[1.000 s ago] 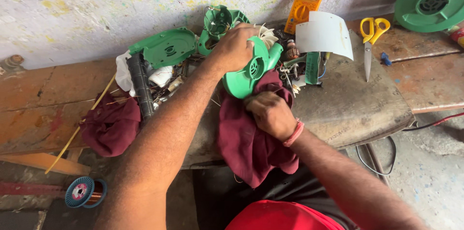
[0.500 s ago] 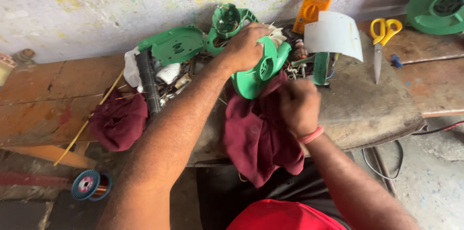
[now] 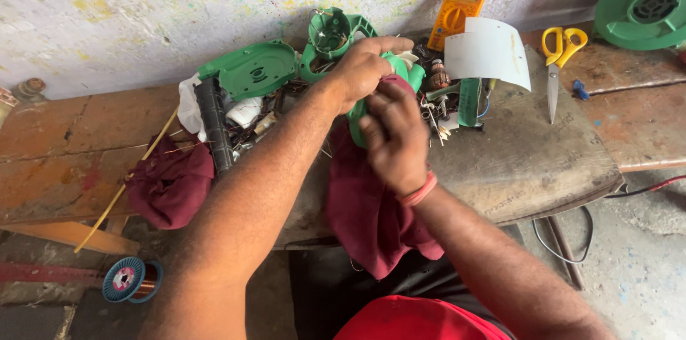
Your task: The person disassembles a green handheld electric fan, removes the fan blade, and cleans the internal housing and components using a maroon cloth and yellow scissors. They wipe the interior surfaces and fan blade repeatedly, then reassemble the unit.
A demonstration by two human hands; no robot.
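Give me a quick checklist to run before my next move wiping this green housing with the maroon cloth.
1. Left hand gripping the green housing: ok, fingers wrap over its top.
2. Right hand on the maroon cloth: ok, pressed against the housing.
3. Cloth secure: not ok, most of it hangs off the bench edge.
4. Scissors out of the way: ok, lying to the right, apart from both hands.
5. Loose parts behind the housing: not ok, crowded close to it.
6. Housing clean: cannot tell, hands hide it.
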